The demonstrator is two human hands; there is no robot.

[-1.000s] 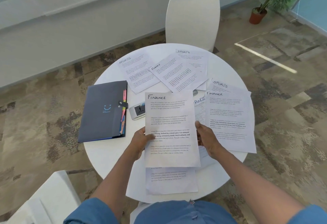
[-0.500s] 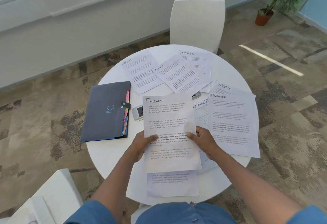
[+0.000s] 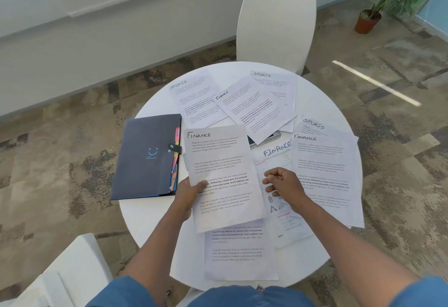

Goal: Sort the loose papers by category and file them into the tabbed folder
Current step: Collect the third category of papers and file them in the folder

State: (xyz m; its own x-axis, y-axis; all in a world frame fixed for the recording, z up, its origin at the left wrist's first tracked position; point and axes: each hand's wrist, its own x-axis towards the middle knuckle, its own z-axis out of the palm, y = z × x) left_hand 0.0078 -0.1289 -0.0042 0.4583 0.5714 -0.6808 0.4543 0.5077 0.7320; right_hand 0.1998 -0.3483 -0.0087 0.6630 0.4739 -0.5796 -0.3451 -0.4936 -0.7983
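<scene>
My left hand (image 3: 188, 194) pinches the left edge of a sheet headed FINANCE (image 3: 220, 161), held just above the round white table (image 3: 150, 221). My right hand (image 3: 284, 186) hovers to the sheet's right with fingers curled and holds nothing. Under it lies a FINANCE sheet with coloured charts (image 3: 278, 158). A dark tabbed folder (image 3: 145, 158) lies closed at the table's left, with coloured tabs along its right edge. Sheets headed SPORTS (image 3: 194, 95) and FINANCE (image 3: 252, 105) are spread over the far half. Another FINANCE sheet (image 3: 327, 175) lies at the right over a SPORTS sheet (image 3: 315, 126).
A text sheet (image 3: 238, 251) lies at the table's near edge. A phone-like device (image 3: 266, 138) peeks out from under the middle papers. White chairs stand at the far side (image 3: 276, 32) and near left (image 3: 65, 272). A potted plant (image 3: 368, 21) stands at the far right.
My right hand has let go of the held FINANCE sheet and moved right. The sheet has shifted left toward the folder, held by my left hand alone.
</scene>
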